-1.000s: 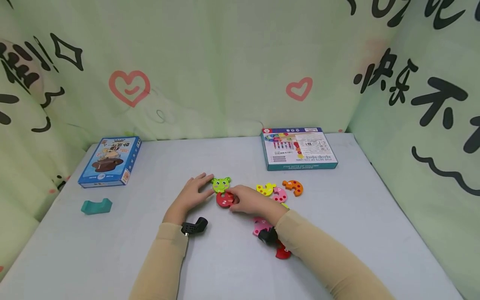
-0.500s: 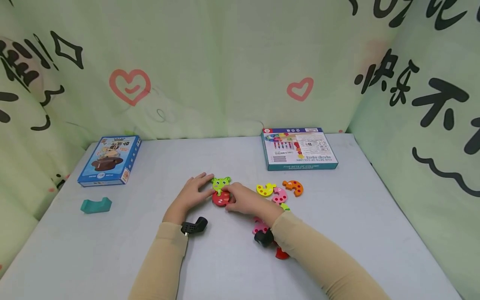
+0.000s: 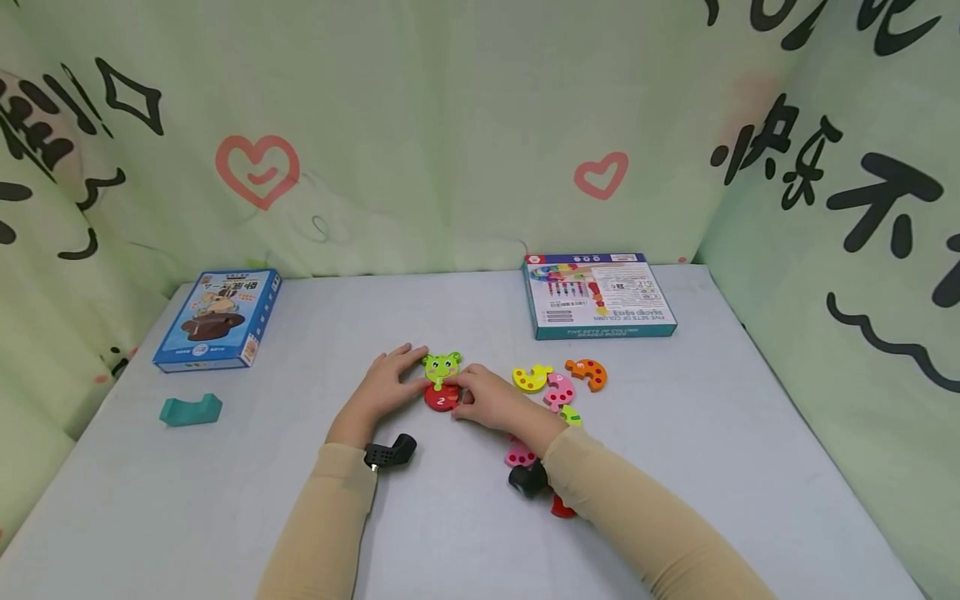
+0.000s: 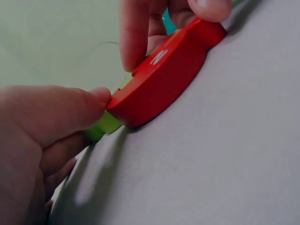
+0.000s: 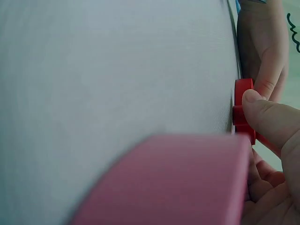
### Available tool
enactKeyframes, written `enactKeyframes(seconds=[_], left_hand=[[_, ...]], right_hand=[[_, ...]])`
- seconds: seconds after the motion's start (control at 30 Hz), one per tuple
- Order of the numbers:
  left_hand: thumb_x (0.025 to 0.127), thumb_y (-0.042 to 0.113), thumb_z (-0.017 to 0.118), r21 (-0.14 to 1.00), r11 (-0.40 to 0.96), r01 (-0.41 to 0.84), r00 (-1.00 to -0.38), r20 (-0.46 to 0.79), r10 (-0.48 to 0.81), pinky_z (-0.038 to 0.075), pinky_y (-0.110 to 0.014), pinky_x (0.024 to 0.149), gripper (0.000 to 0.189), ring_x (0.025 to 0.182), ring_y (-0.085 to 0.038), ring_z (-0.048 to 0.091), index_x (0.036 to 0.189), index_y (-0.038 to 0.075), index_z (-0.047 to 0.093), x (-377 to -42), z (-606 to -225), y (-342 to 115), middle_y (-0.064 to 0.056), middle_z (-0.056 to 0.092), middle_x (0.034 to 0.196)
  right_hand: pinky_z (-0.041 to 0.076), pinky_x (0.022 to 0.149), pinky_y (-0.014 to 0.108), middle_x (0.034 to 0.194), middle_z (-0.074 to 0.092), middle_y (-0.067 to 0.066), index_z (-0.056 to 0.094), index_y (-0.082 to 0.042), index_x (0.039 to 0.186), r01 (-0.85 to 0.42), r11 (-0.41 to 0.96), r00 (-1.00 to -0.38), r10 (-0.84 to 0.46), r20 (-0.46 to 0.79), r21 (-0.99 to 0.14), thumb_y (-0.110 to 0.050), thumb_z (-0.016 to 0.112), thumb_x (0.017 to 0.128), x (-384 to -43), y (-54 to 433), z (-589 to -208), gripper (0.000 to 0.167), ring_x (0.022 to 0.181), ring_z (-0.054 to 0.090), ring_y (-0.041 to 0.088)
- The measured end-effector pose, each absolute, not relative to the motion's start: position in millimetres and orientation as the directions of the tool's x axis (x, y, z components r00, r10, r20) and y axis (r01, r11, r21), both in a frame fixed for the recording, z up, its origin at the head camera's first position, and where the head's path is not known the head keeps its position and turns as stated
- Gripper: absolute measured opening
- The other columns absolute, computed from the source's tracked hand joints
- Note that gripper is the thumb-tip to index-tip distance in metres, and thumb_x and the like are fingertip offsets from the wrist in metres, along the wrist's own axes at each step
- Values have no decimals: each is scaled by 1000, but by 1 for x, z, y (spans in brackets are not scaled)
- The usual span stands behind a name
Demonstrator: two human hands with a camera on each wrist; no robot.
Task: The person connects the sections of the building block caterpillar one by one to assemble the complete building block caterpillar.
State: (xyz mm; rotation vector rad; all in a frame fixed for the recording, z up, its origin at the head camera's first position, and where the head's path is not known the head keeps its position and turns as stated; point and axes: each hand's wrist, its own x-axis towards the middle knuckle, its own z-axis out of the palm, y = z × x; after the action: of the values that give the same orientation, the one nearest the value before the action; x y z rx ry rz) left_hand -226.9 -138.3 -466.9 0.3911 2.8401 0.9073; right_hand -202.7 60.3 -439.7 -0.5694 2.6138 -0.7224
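A green puzzle piece with an animal face (image 3: 442, 365) lies flat mid-table, and a red puzzle piece numbered 2 (image 3: 441, 398) fits against its lower side. My left hand (image 3: 381, 390) holds the green piece from the left. Its thumb tip (image 4: 99, 96) touches the end of the red piece at the joint. From the other side, my right hand (image 3: 498, 404) pinches the red piece between thumb and fingers. In the right wrist view the thumb (image 5: 262, 110) presses the red piece's edge. Part of the joint is hidden by fingers.
Right of my right hand lie yellow (image 3: 532, 379), pink (image 3: 558, 391) and orange (image 3: 587, 374) spotted pieces; others sit partly under the right wrist. A teal curved block (image 3: 191, 410) lies left. A blue box (image 3: 217, 321) and a white-teal box (image 3: 600, 297) stand behind.
The red piece has moved slightly left, up against the green face piece, carried by my right hand. My left hand has stayed in place.
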Motion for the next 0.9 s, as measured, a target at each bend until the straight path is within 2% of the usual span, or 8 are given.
enactKeyframes(seconds=[0.17, 0.4, 0.63, 0.77, 0.9], left_hand=[[84, 33, 56, 578, 789, 206, -956, -54, 289, 12, -51, 113, 55, 136, -29, 27, 135, 16, 44, -228, -466, -137, -12, 40, 142], [84, 30, 56, 601, 775, 197, -956, -56, 286, 9, -51, 114, 55, 137, -27, 24, 135, 13, 44, -229, -466, -137, -9, 40, 142], [84, 34, 57, 611, 775, 163, -964, -68, 256, 9, -51, 114, 55, 137, -27, 24, 135, 18, 43, -228, -469, -137, -9, 36, 145], [84, 35, 57, 615, 773, 158, -967, -63, 248, 11, -50, 114, 55, 137, -27, 25, 135, 19, 44, -228, -470, -137, -10, 37, 144], [84, 35, 56, 617, 771, 160, -968, -56, 245, 11, -48, 114, 55, 137, -27, 26, 135, 19, 45, -229, -473, -138, -10, 37, 144]], right_hand=[[46, 73, 21, 117, 49, 5, 50, -20, 131, -285, 795, -854, -464, -235, -535, -29, 67, 81, -203, 60, -440, 54, 84, 49, 12], [48, 90, 29, 121, 49, 6, 50, -20, 131, -286, 811, -853, -458, -249, -510, -29, 66, 82, -204, 56, -442, 53, 101, 49, 15], [48, 78, 24, 126, 47, 6, 45, -24, 134, -282, 783, -852, -470, -230, -555, -31, 66, 81, -201, 64, -442, 58, 89, 49, 13], [50, 83, 28, 136, 42, 4, 38, -31, 138, -243, 754, -862, -456, -220, -610, -31, 66, 82, -199, 78, -432, 63, 91, 52, 11], [50, 84, 31, 139, 40, 2, 36, -31, 139, -211, 737, -881, -428, -201, -642, -28, 64, 83, -200, 104, -416, 62, 97, 53, 14]])
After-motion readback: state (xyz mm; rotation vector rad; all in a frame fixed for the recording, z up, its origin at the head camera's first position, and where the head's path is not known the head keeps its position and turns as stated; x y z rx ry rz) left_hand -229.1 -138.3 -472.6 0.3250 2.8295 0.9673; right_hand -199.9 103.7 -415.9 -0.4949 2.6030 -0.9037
